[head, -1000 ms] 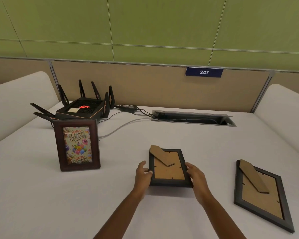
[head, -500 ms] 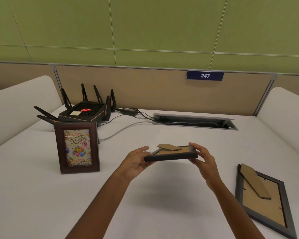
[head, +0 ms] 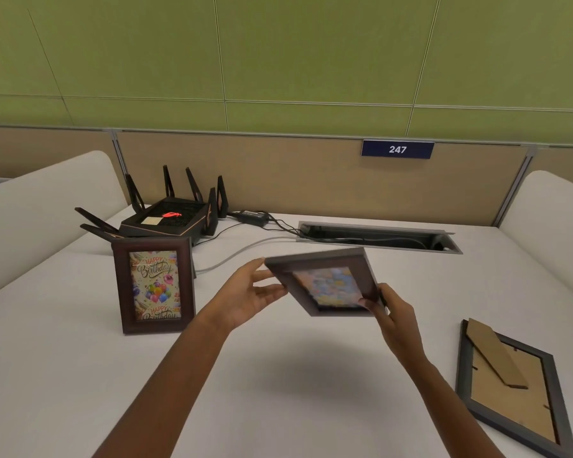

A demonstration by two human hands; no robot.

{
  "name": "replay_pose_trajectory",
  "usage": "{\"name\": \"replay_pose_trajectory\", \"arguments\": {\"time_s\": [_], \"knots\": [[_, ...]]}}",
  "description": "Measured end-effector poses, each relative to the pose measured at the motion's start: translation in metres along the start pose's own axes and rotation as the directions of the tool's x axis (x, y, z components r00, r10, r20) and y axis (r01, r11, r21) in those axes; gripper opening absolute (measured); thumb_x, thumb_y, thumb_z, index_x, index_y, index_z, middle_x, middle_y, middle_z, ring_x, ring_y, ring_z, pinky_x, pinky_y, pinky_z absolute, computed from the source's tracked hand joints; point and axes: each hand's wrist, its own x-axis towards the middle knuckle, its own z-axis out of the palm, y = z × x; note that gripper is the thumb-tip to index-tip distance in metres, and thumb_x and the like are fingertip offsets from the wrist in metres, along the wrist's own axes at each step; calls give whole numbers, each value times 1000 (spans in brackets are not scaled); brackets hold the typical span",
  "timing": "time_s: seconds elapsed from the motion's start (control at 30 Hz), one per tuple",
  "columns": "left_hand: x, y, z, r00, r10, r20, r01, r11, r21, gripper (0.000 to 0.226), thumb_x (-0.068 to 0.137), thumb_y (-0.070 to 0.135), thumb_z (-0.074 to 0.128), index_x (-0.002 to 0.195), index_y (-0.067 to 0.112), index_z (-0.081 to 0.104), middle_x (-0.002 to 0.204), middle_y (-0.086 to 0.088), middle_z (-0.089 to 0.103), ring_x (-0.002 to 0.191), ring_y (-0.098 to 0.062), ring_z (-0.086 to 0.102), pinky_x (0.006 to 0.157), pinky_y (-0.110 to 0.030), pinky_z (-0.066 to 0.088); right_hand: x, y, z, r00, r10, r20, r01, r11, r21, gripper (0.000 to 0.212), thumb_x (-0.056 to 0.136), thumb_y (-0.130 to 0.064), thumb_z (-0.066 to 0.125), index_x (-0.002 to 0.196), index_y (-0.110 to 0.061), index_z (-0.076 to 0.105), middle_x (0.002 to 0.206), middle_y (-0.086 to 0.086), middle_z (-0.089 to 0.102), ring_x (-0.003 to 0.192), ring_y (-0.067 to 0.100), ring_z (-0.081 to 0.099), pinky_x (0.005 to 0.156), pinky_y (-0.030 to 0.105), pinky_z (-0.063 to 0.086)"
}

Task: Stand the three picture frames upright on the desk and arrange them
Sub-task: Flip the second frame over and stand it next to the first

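A small dark frame [head: 328, 282] hangs in the air above the middle of the white desk [head: 278, 375], tilted, its blurred colourful picture facing me. My left hand [head: 248, 292] holds its left edge and my right hand [head: 391, 312] grips its lower right corner. A brown frame with a "Happy Birthday" card [head: 153, 285] stands upright at the left. A larger dark frame [head: 513, 385] lies face down at the right, its cardboard back and stand showing.
A black router with several antennas [head: 169, 216] sits behind the brown frame, with a power brick [head: 253, 217] and cables running to a cable slot [head: 377, 238] at the back. Padded white dividers [head: 40, 206] flank the desk; a panel marked 247 stands behind.
Both hands lifted the small frame off the desk and turned it over, from back-up to picture facing me. The other two frames have not moved.
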Motion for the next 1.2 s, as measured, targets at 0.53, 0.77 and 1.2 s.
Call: {"name": "replay_pose_trajectory", "arguments": {"time_s": [0.53, 0.77, 1.2], "knots": [[17, -53, -20, 995, -44, -94, 76, 927, 367, 63, 94, 53, 10, 103, 10, 55, 106, -11, 59, 104, -28, 55, 97, -39, 41, -11, -21, 38, 900, 379, 213, -433, 731, 528, 13, 91, -23, 46, 101, -21, 54, 94, -2, 66, 82, 14, 67, 58, 17, 57], [19, -56, -34, 992, -35, -124, 62, 972, 225, 65, 95, 51, 14, 93, 8, 62, 111, -13, 60, 100, -28, 57, 100, -43, 42, -19, -21, 50, 857, 376, 353, -515, 653, 555, 15, 92, -22, 44, 95, -24, 58, 95, -2, 68, 78, 13, 71, 62, 22, 59], [31, -54, -43, 994, -19, -111, 23, 999, 30, 66, 94, 52, 15, 129, 8, 48, 136, -16, 52, 103, -29, 55, 95, -44, 42, -1, -16, 75, 780, 354, 517, -615, 586, 527, 23, 85, -6, 54, 104, -20, 55, 98, -1, 68, 80, 17, 70, 62, 24, 59]]}}
